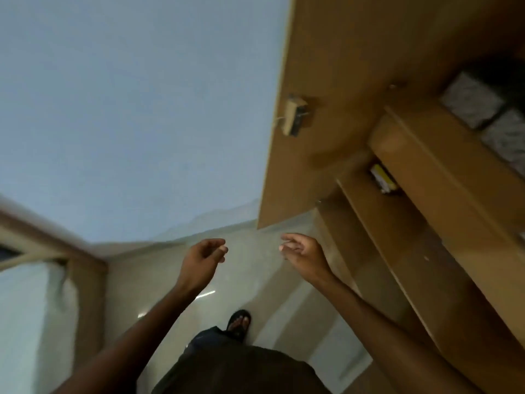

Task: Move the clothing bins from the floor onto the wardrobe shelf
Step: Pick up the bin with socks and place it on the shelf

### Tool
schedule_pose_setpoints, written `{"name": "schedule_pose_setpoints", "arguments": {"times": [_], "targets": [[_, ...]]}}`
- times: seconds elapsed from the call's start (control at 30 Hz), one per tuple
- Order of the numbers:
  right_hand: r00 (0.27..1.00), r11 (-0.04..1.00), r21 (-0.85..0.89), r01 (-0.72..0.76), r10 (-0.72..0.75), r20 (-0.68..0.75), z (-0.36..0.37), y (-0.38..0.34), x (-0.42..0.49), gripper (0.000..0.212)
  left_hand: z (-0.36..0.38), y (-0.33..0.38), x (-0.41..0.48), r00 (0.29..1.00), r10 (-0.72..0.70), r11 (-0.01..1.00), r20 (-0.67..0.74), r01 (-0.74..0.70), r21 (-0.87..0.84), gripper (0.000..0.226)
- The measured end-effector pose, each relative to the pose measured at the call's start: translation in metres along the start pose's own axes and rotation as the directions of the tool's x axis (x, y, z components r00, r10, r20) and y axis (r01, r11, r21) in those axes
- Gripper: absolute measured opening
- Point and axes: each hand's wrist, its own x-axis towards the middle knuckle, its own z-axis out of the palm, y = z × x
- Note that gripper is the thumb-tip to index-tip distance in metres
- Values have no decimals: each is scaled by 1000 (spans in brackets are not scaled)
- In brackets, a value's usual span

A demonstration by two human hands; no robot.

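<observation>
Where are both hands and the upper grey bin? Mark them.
left hand (203,258): head view, back of hand.
right hand (305,253): head view, middle of hand.
upper grey bin (470,102): head view, patterned face.

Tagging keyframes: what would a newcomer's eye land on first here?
The hands come first: the left hand and right hand are held out empty and loosely curled, mid-frame over the glossy floor. To the right looms the open wooden wardrobe, with grey patterned bins on a shelf at upper right and a yellow item in the compartment below.
</observation>
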Motion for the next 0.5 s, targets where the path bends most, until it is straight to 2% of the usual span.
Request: {"name": "schedule_pose_setpoints", "arguments": {"times": [0.1,0.2,0.3,0.5], "targets": [[984,995,-74,64,-51,169,34,-15,-4,29,-32,-30,-42,984,-81,994,-161,69,-80,18],[937,983,-122,134,-85,339,84,-26,-15,27,-59,-67,-100,932,-165,981,-322,120,-155,17],[873,970,-147,195,-103,476,135,-30,-31,26,-78,-97,-155,879,-235,967,-415,170,-188,20],[690,933,-180,312,-93,718,249,-50,-89,25,-121,-155,-254,690,-398,912,-605,230,-339,19]]}}
